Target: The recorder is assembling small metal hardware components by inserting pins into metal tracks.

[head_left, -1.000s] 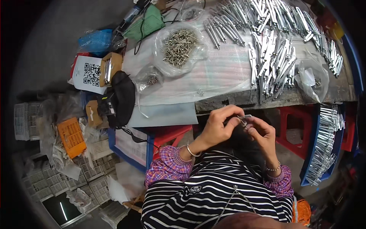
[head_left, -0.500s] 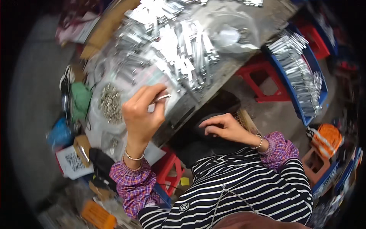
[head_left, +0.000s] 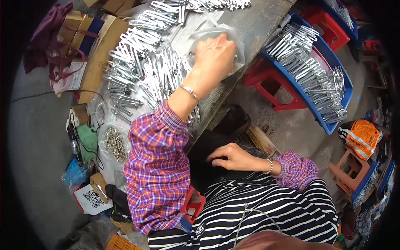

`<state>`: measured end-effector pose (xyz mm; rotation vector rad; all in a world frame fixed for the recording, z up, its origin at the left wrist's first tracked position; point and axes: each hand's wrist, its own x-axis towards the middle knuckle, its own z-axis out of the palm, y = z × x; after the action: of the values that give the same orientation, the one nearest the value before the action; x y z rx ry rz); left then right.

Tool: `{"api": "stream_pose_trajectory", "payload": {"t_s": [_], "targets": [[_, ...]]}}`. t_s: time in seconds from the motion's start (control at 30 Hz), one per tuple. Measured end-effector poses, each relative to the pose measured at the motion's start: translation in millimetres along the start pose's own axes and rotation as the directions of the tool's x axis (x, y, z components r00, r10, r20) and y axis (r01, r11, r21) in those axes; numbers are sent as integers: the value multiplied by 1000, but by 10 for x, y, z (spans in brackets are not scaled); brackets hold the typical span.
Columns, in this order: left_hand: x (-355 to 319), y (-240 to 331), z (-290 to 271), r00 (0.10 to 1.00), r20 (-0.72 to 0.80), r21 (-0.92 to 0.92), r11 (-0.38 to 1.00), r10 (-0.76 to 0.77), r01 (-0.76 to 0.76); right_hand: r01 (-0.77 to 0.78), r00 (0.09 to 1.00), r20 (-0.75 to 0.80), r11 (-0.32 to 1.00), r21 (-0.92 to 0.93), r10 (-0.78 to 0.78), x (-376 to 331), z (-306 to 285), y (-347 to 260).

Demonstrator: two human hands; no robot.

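Left hand (head_left: pixel 214 54) rests curled on a clear bag (head_left: pixel 227 35) near the worktop (head_left: pixel 258 21) edge; right hand (head_left: pixel 231 158), loosely flat, lies in the lap, well apart.

Purple, red and white plaid on the sleeve (head_left: pixel 156 166). Black and white stripes across the shirt (head_left: pixel 266 216). Shiny silver on the metal parts (head_left: pixel 141 71) heaped over the grey worktable (head_left: pixel 258 21). Blue for the tray (head_left: pixel 329 71), red for the stool (head_left: pixel 287 93), orange for the bag (head_left: pixel 360 137), green for the small box (head_left: pixel 88 139).
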<state>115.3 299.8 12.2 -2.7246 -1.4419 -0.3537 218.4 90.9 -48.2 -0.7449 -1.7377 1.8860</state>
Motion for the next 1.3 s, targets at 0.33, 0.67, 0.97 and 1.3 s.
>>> {"api": "stream_pose_trajectory", "payload": {"t_s": [0.33,0.67,0.97,1.3], "targets": [[-76,-34,36,990,26,-77,987,-140,142,29,998,58,998,-59,-26,-9,-33,-9],[-112,-135,-65,952,-143,-287,932,-271,222,-7,998,62,999,-52,10,13,-10,-41],[-116,-158,-65,953,-162,-309,931,-255,196,-22,998,64,998,-62,26,38,-5,-40],[-175,-105,-51,964,-211,-192,974,-159,119,99,976,-166,967,-233,-140,132,-390,-367]]}}
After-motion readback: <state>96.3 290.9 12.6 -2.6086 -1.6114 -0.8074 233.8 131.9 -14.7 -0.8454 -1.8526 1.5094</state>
